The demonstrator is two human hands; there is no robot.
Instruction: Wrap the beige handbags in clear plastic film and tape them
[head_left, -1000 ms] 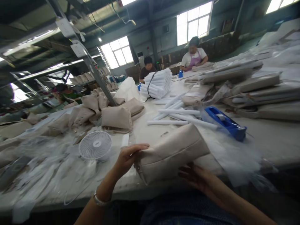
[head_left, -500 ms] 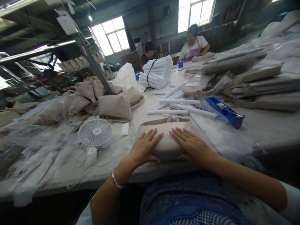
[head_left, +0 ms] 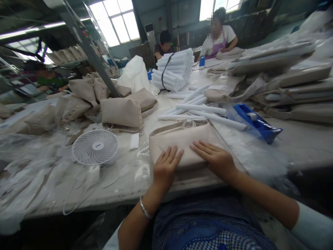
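A beige handbag lies on the table's near edge in front of me, with a coiled pale strap or cord at its far rim. My left hand rests flat on the bag's left part, fingers stretched out. On the right part lies my right hand, its fingers also straight and pressed to the surface. Neither hand grips anything. Beyond the bag are loose white rolled tubes.
A white fan and a pile of beige bags stand left. On the right are a blue tape dispenser, clear plastic film and stacked flat bags. A tied tube bundle is behind; several people work farther back.
The bag's top looks flatter and broader under my hands. My left hand has turned so its fingers point more forward. The camera view has tipped downward slightly.
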